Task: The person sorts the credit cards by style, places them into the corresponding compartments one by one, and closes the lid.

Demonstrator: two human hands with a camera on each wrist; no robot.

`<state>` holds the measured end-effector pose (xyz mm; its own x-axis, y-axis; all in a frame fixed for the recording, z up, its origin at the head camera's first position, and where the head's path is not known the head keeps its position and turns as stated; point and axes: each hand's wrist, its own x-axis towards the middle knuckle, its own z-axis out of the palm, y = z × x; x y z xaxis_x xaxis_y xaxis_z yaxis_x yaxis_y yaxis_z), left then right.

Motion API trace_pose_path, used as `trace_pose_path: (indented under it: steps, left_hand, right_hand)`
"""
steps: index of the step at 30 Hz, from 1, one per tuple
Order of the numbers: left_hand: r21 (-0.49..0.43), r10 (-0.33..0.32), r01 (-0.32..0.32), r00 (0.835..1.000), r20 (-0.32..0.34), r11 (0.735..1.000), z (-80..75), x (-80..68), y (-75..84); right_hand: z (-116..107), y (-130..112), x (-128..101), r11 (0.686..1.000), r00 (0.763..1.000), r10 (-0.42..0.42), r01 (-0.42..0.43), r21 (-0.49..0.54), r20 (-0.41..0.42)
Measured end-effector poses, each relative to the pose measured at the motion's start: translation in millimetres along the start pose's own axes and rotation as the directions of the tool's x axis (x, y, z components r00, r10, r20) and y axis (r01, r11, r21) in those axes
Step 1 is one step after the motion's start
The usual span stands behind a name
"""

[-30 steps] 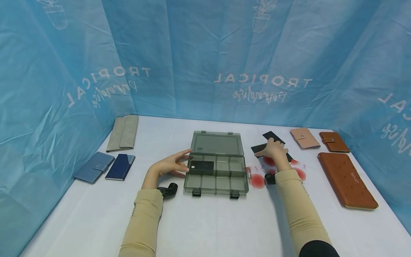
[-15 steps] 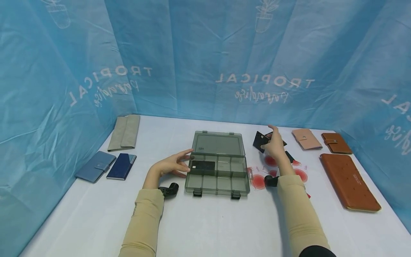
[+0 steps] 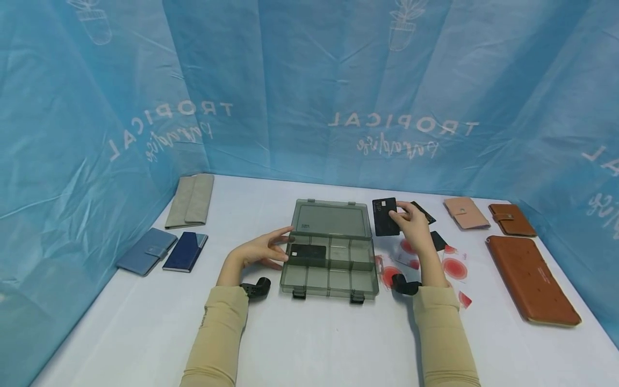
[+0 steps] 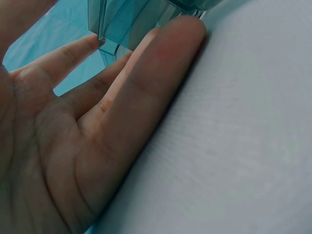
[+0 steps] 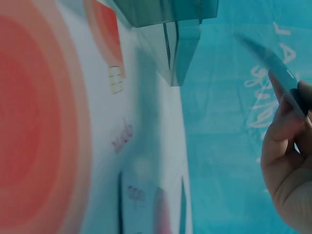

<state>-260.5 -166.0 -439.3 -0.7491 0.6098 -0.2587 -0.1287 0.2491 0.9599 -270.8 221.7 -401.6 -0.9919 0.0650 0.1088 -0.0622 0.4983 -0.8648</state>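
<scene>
Between thumb and fingers my right hand [image 3: 417,227] pinches a black card [image 3: 385,216] marked VIP with a chip, raised to the right of the box's lid. The right wrist view shows this black card [image 5: 278,68] nearly edge-on. A clear grey-green compartment box [image 3: 316,282] stands with its lid [image 3: 332,217] opened back. Another black card [image 3: 307,252] lies in the back left compartments. My left hand [image 3: 260,250] has its fingers extended at the box's left side, fingertips right at the wall, as the left wrist view also shows.
Further black cards [image 3: 424,212] and white cards with red circles [image 3: 454,267] lie right of the box. At the right are a pink wallet [image 3: 466,213], a small brown wallet [image 3: 512,219] and a long brown wallet [image 3: 532,282]. Blue wallets [image 3: 147,251] and a grey pouch [image 3: 189,200] lie left.
My right hand has picked a black card from the pile and brought it left toward the lid, turning its VIP face into view. The left hand stays at the box.
</scene>
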Motion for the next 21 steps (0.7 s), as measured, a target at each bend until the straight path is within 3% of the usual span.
trace_pose_path:
  steps: [7,10,16,21]
  left_hand:
    - [0.012,-0.011,0.012,1.000,-0.011,1.000,0.9,-0.1,0.4]
    - [0.010,-0.010,0.010,1.000,-0.009,1.000,1.6,-0.2,0.9]
    - [0.006,-0.008,0.008,1.000,-0.008,1.000,1.3,-0.8,2.2]
    - [0.001,-0.008,0.008,1.000,-0.007,1.000,0.7,-1.7,2.0]
  right_hand:
    - [-0.3,-13.7,-6.2,0.998,0.999,-0.036,0.038,-0.046,0.039]
    - [-1.0,-19.5,-8.9,0.995,0.993,-0.077,0.081,-0.049,0.092]
    - [4.7,-29.1,-13.5,0.989,0.957,-0.139,0.148,-0.019,0.254]
    - [16.9,-34.3,-17.8,0.971,0.918,-0.182,0.224,-0.080,0.353]
